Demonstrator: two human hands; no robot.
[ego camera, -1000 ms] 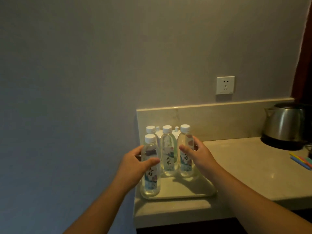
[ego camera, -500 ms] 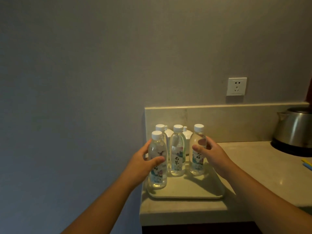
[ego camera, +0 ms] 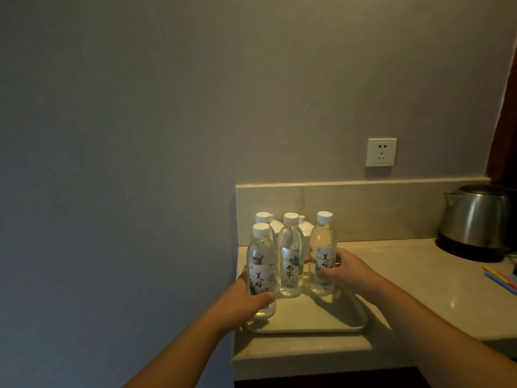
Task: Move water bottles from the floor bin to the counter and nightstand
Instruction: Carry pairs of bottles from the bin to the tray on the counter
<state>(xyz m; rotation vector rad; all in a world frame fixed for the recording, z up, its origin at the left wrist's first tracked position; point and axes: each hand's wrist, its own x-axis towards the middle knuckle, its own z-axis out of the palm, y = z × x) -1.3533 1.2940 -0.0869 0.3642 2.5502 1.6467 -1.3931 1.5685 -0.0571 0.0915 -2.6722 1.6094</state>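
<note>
While my left grip (ego camera: 249, 298) clamps the front-left water bottle (ego camera: 261, 264), my right grip (ego camera: 347, 271) clamps the right bottle (ego camera: 323, 247) on the tray (ego camera: 335, 317).

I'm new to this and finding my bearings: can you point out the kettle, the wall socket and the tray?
kettle (ego camera: 475, 219), head view, on its steel body.
wall socket (ego camera: 381, 152), head view, on its white faceplate.
tray (ego camera: 321, 317), head view, on its bare floor.

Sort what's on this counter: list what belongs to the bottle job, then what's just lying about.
Job:
front-left bottle, in left hand
right bottle, in right hand
middle bottle
back bottle
tray
counter

Lying about:
kettle
wall socket
coloured sticks
</note>
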